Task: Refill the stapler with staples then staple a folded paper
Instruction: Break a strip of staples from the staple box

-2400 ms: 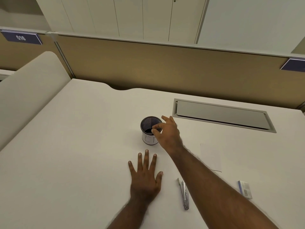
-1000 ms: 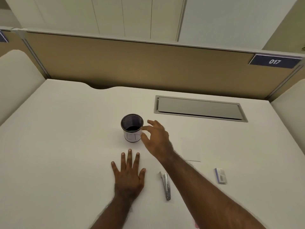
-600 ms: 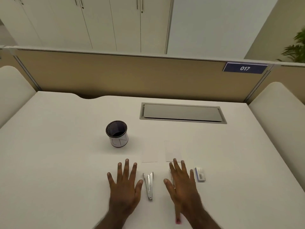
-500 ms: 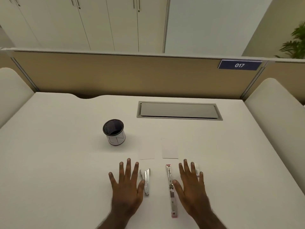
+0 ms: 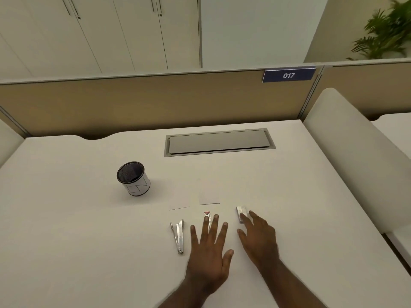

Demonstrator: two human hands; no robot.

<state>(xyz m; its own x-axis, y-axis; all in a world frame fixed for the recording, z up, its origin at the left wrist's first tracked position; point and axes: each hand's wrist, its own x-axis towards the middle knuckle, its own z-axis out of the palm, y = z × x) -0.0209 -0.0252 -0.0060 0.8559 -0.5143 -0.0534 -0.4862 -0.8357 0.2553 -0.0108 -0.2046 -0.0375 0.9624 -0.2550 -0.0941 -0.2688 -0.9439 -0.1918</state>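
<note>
Clearly the refill step is only starting: both hands lie spread and flat, palms down, on the white table, gripping nothing. The left hand covers most of the long silver stapler with a red tip, which seems to lie opened out flat, only its far end showing past the fingers. The right hand reaches its fingertips onto the near end of the small silvery block of staples, just right of the stapler. A second small silver stapler-like tool lies just left of the left hand; what it is I cannot tell for sure. Beyond them rest 2 white folded papers, faint against the table, and farther left a black mesh cup with a white paper wrap, upright. Next, I judge, the right hand must pinch the staple block and lift it, while the left steadies the open stapler so the strip can drop into its channel
</note>
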